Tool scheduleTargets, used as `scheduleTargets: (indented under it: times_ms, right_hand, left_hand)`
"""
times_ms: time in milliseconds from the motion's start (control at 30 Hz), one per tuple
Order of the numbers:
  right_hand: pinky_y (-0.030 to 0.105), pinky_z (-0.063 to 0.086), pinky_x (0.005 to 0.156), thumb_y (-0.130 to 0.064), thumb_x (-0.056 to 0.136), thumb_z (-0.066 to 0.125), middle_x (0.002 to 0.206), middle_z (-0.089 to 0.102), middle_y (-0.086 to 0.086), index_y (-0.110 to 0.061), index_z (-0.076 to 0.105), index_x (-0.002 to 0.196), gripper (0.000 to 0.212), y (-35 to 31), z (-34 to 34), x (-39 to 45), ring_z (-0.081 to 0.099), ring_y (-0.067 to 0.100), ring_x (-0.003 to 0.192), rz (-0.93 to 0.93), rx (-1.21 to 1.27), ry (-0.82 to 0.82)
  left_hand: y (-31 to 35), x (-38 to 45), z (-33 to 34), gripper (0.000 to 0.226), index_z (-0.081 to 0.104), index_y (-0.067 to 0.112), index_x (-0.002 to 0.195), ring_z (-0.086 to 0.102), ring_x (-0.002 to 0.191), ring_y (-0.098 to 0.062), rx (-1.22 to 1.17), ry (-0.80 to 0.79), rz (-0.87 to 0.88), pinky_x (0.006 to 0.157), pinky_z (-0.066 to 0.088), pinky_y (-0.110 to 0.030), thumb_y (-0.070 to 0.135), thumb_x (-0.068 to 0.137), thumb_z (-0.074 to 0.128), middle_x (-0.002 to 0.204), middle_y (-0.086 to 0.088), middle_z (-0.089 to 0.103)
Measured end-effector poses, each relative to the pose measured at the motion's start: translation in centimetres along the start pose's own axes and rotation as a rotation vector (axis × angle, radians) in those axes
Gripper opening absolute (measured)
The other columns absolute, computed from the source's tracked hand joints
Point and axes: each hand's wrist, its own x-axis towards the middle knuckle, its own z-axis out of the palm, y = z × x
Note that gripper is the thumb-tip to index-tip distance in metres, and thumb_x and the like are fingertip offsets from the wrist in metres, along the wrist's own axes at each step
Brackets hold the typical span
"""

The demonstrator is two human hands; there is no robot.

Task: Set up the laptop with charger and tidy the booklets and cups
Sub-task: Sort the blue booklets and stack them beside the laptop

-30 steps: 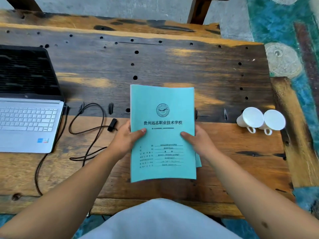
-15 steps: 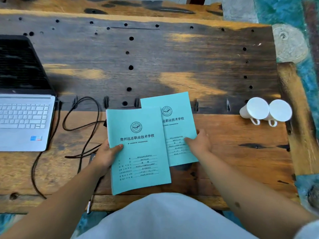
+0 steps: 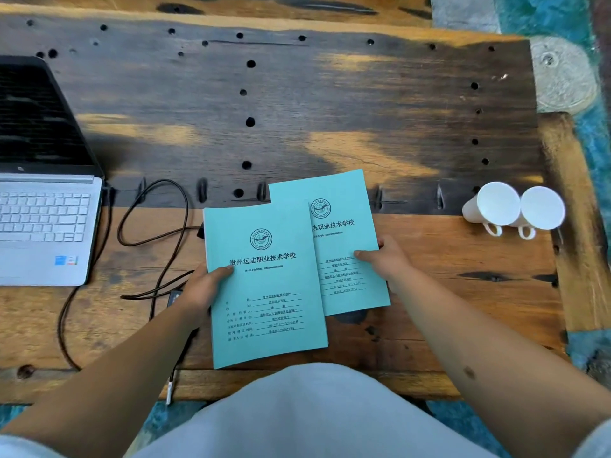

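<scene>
Two teal booklets sit near the table's front edge. My left hand (image 3: pixel 201 289) grips the nearer booklet (image 3: pixel 264 285) at its left edge, thumb on the cover. My right hand (image 3: pixel 385 259) holds the second booklet (image 3: pixel 344 246), which lies partly under the first and further right. An open silver laptop (image 3: pixel 43 223) stands at the left, with a black charger cable (image 3: pixel 155 226) looping from its right side toward the front edge. Two white cups (image 3: pixel 514 208) lie on their sides at the right, touching each other.
The dark wooden table (image 3: pixel 297 110) has many small holes and slots across its far half. Its right edge (image 3: pixel 575 226) runs just beyond the cups. A teal patterned floor (image 3: pixel 562 44) shows at the right.
The single stack held upright in both hands has been split. The left hand drew one booklet toward the front left; the right hand keeps the other on the table.
</scene>
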Motion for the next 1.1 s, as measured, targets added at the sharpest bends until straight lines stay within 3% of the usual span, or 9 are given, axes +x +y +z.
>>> scheduleTargets:
  times_ms: [133, 333, 433, 533, 633, 800, 900, 1000, 1100]
  right_hand:
    - [0.045, 0.056, 0.082, -0.032, 0.074, 0.081, 0.106, 0.067, -0.002, -0.023, 0.052, 0.106, 0.045, -0.7, 0.2, -0.6, 0.066, 0.024, 0.091, -0.009, -0.034, 0.06]
    - [0.046, 0.056, 0.085, -0.026, 0.07, 0.086, 0.107, 0.067, -0.001, -0.019, 0.046, 0.116, 0.061, -1.1, 1.1, -1.2, 0.067, 0.025, 0.092, 0.036, 0.095, -0.033]
    - [0.046, 0.058, 0.082, -0.018, 0.074, 0.083, 0.108, 0.071, 0.004, -0.016, 0.053, 0.117, 0.052, -1.3, 0.4, -0.9, 0.07, 0.027, 0.092, 0.016, 0.159, -0.102]
    - [0.031, 0.057, 0.055, -0.015, 0.081, 0.079, 0.103, 0.074, 0.003, -0.018, 0.059, 0.102, 0.03, -1.7, -1.2, -0.8, 0.074, 0.017, 0.075, 0.019, 0.146, -0.229]
    - [0.029, 0.053, 0.059, -0.017, 0.09, 0.069, 0.109, 0.074, 0.001, -0.019, 0.066, 0.106, 0.017, -1.8, -1.9, -0.7, 0.071, 0.013, 0.083, -0.009, -0.004, -0.348]
    - [0.046, 0.055, 0.091, -0.01, 0.095, 0.06, 0.113, 0.072, 0.008, -0.015, 0.065, 0.117, 0.023, -2.3, -1.9, -2.3, 0.07, 0.026, 0.098, -0.16, -0.09, -0.238]
    - [0.043, 0.058, 0.083, -0.01, 0.096, 0.058, 0.106, 0.074, 0.004, -0.022, 0.067, 0.109, 0.019, -2.3, -3.1, -4.1, 0.072, 0.022, 0.09, -0.229, -0.078, -0.189]
    - [0.028, 0.056, 0.062, -0.011, 0.096, 0.057, 0.096, 0.075, -0.004, -0.031, 0.066, 0.091, 0.023, -2.8, -5.3, -6.1, 0.072, 0.012, 0.074, -0.301, -0.079, -0.087]
    - [0.036, 0.057, 0.072, -0.013, 0.095, 0.059, 0.098, 0.074, -0.005, -0.03, 0.068, 0.094, 0.019, -2.7, -7.9, -8.0, 0.072, 0.018, 0.084, -0.355, -0.006, 0.038]
  left_hand:
    - [0.0, 0.0, 0.1, 0.039, 0.054, 0.015, 0.128, 0.071, 0.095, -0.035, -0.003, 0.016, -0.003, 0.087, 0.055, -0.057, 0.025, 0.091, 0.064, 0.111, -0.011, 0.073]
    - [-0.2, 0.1, 0.1, 0.038, 0.055, 0.017, 0.125, 0.073, 0.092, -0.033, -0.031, 0.017, -0.017, 0.083, 0.057, -0.053, 0.027, 0.09, 0.065, 0.108, -0.009, 0.074]
    - [-0.1, 0.0, 0.0, 0.034, 0.057, 0.019, 0.121, 0.075, 0.086, -0.029, -0.043, 0.001, -0.008, 0.073, 0.058, -0.046, 0.025, 0.09, 0.066, 0.101, -0.005, 0.077]
    - [0.0, -0.3, 0.0, 0.034, 0.057, 0.019, 0.122, 0.075, 0.085, -0.028, -0.044, -0.009, -0.006, 0.072, 0.058, -0.043, 0.025, 0.09, 0.066, 0.099, -0.004, 0.077]
    - [0.4, -0.7, 0.1, 0.032, 0.058, 0.018, 0.121, 0.075, 0.085, -0.029, -0.046, -0.024, -0.008, 0.073, 0.059, -0.044, 0.023, 0.091, 0.066, 0.099, -0.005, 0.077]
    - [0.6, -1.1, 0.4, 0.03, 0.06, 0.014, 0.126, 0.072, 0.097, -0.033, -0.009, -0.115, 0.046, 0.082, 0.057, -0.05, 0.014, 0.096, 0.06, 0.115, -0.01, 0.072]
    - [0.9, -1.4, 0.5, 0.03, 0.061, 0.011, 0.125, 0.072, 0.095, -0.03, 0.01, -0.138, 0.072, 0.071, 0.058, -0.039, 0.013, 0.096, 0.06, 0.115, -0.01, 0.072]
    - [1.1, -1.6, 0.3, 0.027, 0.062, 0.008, 0.122, 0.074, 0.083, -0.021, 0.012, -0.153, 0.092, 0.058, 0.058, -0.031, 0.012, 0.095, 0.06, 0.108, -0.008, 0.073]
    - [1.0, -1.7, 0.2, 0.022, 0.064, 0.009, 0.117, 0.075, 0.073, -0.016, -0.009, -0.167, 0.111, 0.052, 0.057, -0.025, 0.011, 0.096, 0.06, 0.103, -0.005, 0.073]
